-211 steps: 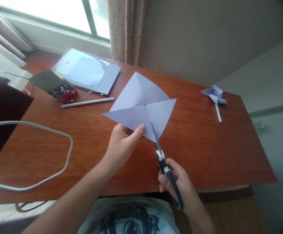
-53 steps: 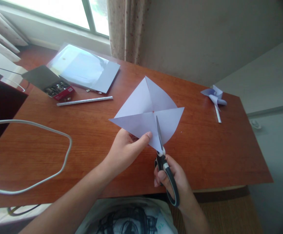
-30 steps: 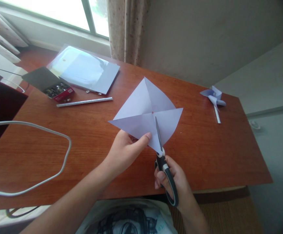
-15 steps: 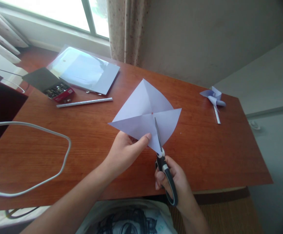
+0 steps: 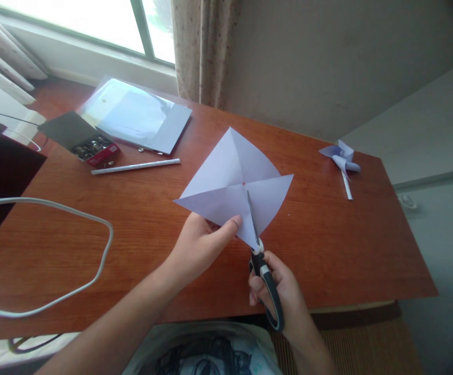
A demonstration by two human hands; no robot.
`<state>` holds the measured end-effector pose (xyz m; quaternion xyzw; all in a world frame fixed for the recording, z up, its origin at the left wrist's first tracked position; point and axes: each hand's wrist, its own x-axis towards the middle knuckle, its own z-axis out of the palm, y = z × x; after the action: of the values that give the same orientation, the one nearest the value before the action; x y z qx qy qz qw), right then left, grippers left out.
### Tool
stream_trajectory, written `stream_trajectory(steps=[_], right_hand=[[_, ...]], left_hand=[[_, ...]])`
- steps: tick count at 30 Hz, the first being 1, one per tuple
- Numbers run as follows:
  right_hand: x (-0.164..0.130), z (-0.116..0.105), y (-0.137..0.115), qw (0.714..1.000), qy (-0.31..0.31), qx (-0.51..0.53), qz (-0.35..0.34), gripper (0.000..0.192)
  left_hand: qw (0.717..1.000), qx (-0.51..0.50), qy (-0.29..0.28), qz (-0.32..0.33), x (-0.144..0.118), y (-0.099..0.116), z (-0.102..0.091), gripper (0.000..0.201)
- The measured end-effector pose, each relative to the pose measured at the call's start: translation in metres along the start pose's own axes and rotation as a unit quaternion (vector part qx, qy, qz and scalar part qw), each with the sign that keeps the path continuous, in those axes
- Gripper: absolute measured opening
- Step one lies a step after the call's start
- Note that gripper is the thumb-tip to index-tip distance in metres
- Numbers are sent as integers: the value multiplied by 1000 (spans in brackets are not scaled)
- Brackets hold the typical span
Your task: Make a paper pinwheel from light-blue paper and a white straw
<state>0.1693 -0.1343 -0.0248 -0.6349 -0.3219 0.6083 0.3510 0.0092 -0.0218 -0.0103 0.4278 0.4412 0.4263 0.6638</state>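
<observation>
A white paper square (image 5: 222, 166) with fold lines and a small red dot at its middle is held above the table. My left hand (image 5: 206, 237) pinches its near edge, thumb on top and the other fingers mostly hidden beneath. In my right hand (image 5: 275, 286) are black-and-grey scissors (image 5: 266, 276), fingers in the handles. One blade lies over the sheet along the near corner's line, its tip just short of the red dot; the other blade is hidden under the paper.
A finished paper pinwheel (image 5: 343, 159) lies at the right on the wooden table (image 5: 347, 250). At the left are a rolled paper stick (image 5: 136, 166), an open box of metal pins (image 5: 96, 148), a plastic sleeve with sheets (image 5: 136, 114) and a white cable (image 5: 107, 245).
Almost nothing differs. The right corner of the paper has shifted slightly outward, while both hands and the scissors stay in nearly the same place.
</observation>
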Motion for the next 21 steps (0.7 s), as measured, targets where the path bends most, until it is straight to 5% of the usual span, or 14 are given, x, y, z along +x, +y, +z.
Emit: stream_trajectory(steps=[21], right_hand=[[1,-2,4,1000,-1,-14,-8,49]], left_hand=[[999,37,16,-16,-1,2,0,20]])
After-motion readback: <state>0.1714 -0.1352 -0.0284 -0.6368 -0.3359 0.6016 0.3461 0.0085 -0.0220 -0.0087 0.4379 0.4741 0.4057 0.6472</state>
